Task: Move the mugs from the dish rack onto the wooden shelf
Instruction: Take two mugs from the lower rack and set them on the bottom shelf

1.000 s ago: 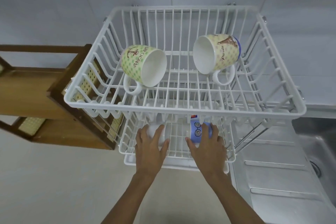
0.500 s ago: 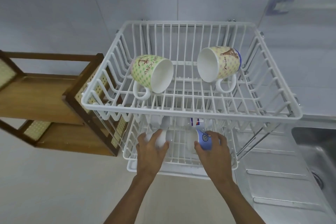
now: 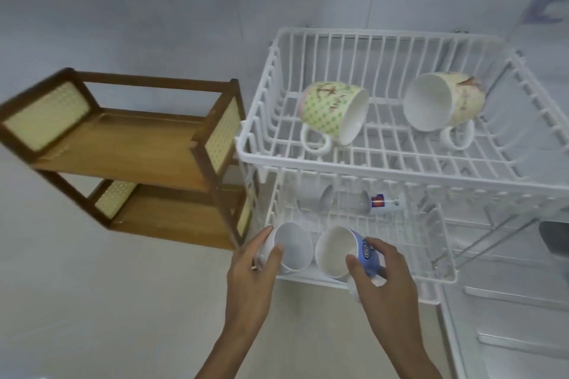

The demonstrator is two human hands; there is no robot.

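Note:
My left hand [image 3: 251,274] grips a plain white mug [image 3: 291,248] at the front left corner of the white dish rack's [image 3: 400,163] lower tier. My right hand [image 3: 385,277] holds a blue-and-white mug [image 3: 338,251] with a spiral pattern just beside it. Both mugs are tipped with their openings towards me. On the rack's upper tier lie a green-dotted mug [image 3: 332,112] and a cream mug [image 3: 443,101], each on its side. The two-level wooden shelf [image 3: 129,144] stands left of the rack, with bare boards.
A further mug [image 3: 381,203] with a red-and-blue mark lies deeper in the lower tier, partly hidden by wires. A steel draining board [image 3: 508,317] and sink corner [image 3: 554,234] lie to the right. The pale countertop [image 3: 92,301] spreads in front of the shelf.
Both hands have pulled their mugs out from under the upper tier to the rack's front edge, tipping them up. My view has swung left, bringing the whole shelf into sight.

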